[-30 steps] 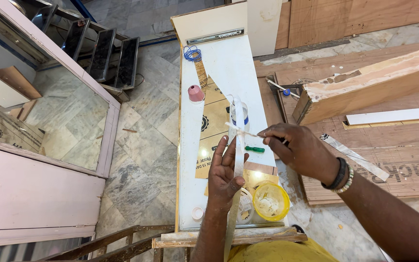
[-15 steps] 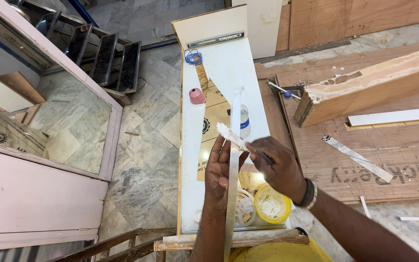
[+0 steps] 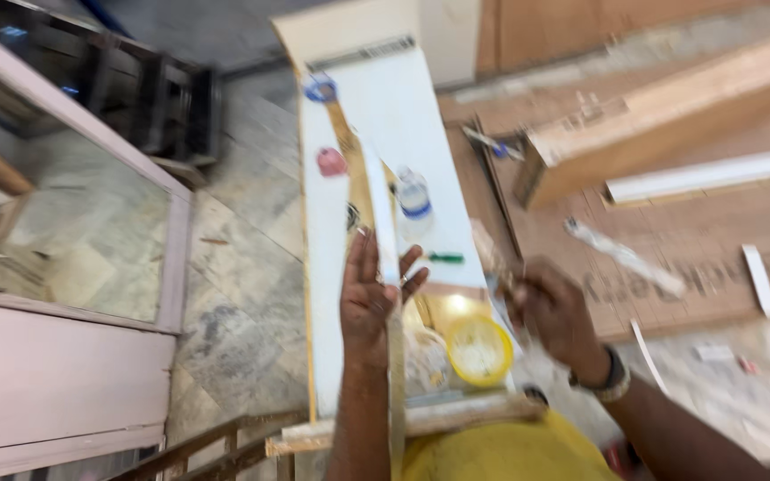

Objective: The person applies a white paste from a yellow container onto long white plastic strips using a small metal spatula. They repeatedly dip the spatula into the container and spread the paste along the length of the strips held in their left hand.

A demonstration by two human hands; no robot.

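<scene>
In the head view, the left hand (image 3: 369, 298) is raised over a white board (image 3: 376, 205), palm turned toward a long pale strip (image 3: 385, 223) that stands on edge along the board. The fingers (image 3: 363, 258) are spread and nearly straight, flat against the strip's left face, while the thumb (image 3: 412, 278) shows on its right side, so the strip passes between thumb and fingers in a loose pinch rather than a closed fist. The strip runs from near the hand's wrist up past the fingertips toward the far end of the board, and its lower part drops down along the forearm. The right hand (image 3: 550, 312) is blurred, off the right edge of the board, curled partly shut; something thin and pale seems to lie in its fingers, but the blur hides whether it grips it. It wears a band at the wrist. On the board beyond the left hand stand a small clear bottle (image 3: 413, 196), a pink lump (image 3: 331, 162), a blue ring (image 3: 320, 87) and a green marker (image 3: 446, 258). A yellow bowl (image 3: 480, 350) sits between the two hands, near the board's close end. To the right lie brown sheets (image 3: 697, 240) and a wooden beam (image 3: 670, 116).
</scene>
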